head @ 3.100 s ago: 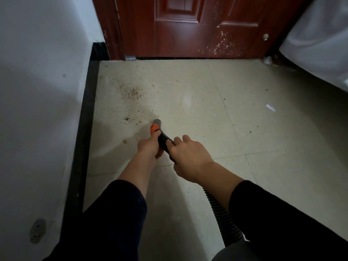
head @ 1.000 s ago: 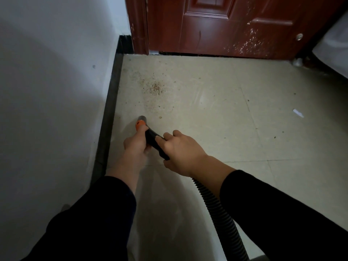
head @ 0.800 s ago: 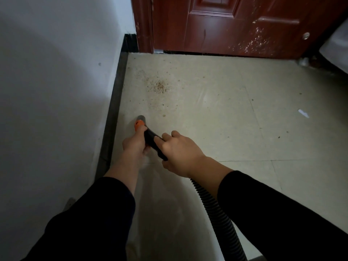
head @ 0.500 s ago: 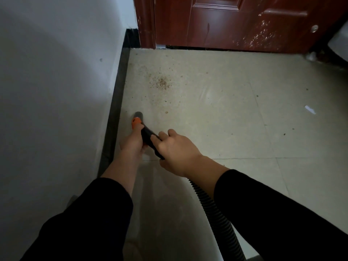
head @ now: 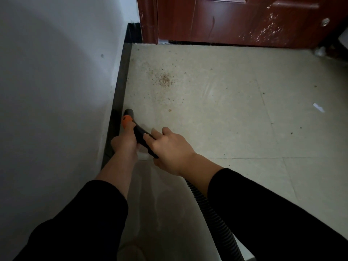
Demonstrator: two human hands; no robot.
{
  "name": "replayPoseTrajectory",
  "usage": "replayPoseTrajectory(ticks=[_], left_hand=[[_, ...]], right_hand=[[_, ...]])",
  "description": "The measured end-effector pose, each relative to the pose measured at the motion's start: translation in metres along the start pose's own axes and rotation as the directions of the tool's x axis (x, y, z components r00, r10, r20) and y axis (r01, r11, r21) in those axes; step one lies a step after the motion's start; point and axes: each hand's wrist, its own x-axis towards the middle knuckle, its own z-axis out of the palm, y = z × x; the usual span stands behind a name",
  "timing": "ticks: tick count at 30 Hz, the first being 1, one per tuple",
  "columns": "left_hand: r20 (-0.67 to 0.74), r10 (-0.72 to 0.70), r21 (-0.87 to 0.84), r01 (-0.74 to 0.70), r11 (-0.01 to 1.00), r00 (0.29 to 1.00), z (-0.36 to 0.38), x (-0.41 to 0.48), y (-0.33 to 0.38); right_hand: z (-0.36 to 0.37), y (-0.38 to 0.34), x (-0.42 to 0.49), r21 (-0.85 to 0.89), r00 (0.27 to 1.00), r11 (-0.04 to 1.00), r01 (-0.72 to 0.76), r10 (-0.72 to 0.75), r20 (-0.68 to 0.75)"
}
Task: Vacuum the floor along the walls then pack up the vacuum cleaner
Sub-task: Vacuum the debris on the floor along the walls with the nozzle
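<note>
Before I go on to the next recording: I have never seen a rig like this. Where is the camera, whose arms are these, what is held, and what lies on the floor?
There is no robot. The camera sits on a person's head and looks down at their own bare hands. The left hand grips the front of a black vacuum nozzle, by its orange part. The right hand grips it further back, where the ribbed hose leaves. The nozzle's tip is at the black skirting below the white wall. On the tiled floor lie brown crumbs ahead and a white scrap at right.
</note>
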Motion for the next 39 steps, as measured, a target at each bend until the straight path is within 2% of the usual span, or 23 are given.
replayPoseTrajectory(ticks=[5, 17, 22, 27, 32, 39], left_hand=[[0.054, -0.022, -0.015, 0.023, 1.000, 0.998, 0.010, -0.014, -0.004], [0.020, -0.015, 0.052, 0.014, 0.999, 1.000, -0.002, -0.039, -0.033], [0.073, -0.045, 0.048, 0.042, 0.998, 0.996, 0.000, -0.045, -0.051], [0.008, -0.009, 0.120, 0.008, 0.993, 1.000, 0.015, -0.056, -0.058], [0.032, -0.002, 0.162, -0.003, 0.987, 0.999, 0.035, -0.060, -0.061], [0.151, -0.043, 0.172, 0.016, 0.985, 0.988, 0.074, -0.056, -0.048]], right_hand=[[0.000, 0.009, -0.008, 0.035, 0.999, 0.999, -0.038, 0.039, -0.004], [-0.010, 0.013, -0.046, 0.049, 0.999, 0.999, -0.012, 0.010, 0.042], [-0.003, 0.023, -0.064, 0.144, 0.995, 0.989, -0.047, 0.034, 0.094], [0.007, 0.036, -0.082, 0.248, 0.973, 0.947, -0.204, 0.168, 0.160], [0.008, 0.050, -0.095, 0.269, 0.899, 0.861, -0.431, 0.384, 0.212], [0.011, 0.079, -0.088, 0.425, 0.845, 0.731, -0.534, 0.486, 0.224]])
